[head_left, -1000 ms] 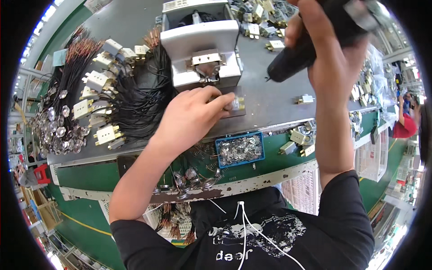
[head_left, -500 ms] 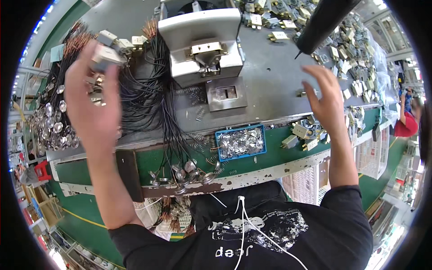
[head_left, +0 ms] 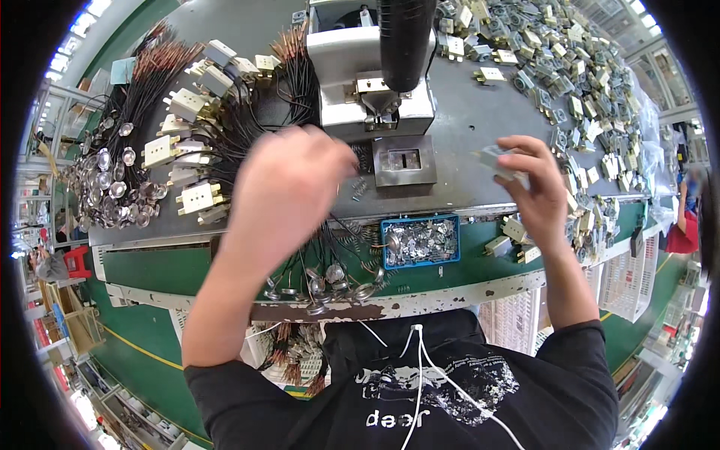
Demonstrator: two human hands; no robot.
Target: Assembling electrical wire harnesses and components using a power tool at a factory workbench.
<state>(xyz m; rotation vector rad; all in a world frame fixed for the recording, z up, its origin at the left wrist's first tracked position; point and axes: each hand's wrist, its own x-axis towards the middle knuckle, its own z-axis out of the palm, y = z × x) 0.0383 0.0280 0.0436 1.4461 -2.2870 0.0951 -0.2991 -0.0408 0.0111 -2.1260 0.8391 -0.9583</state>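
Note:
My left hand [head_left: 292,176] is closed, fingers curled down over the black cables left of the press; whatever is in them is hidden. Its fingertips are beside small coil springs [head_left: 361,174]. My right hand [head_left: 534,176] pinches a small grey plug housing [head_left: 492,159] between thumb and fingers, above the bare grey tabletop. Between my hands sits a metal fixture block [head_left: 404,160] with a rectangular recess and a dark slot. Behind it stands the press [head_left: 349,60], with a cream plug piece [head_left: 373,85] at its front.
Cream plugs on black cables [head_left: 196,196] lie at the left, beside round metal discs [head_left: 103,180]. Plug housings [head_left: 577,82] heap at the right. A blue tray [head_left: 421,262] of small metal pieces stands near the front edge. A black cylinder [head_left: 406,45] hangs before the press.
My left hand has let go of a cream plug at the left pile and swung right toward the springs. My right hand has closed on a grey housing. The view has shifted slightly.

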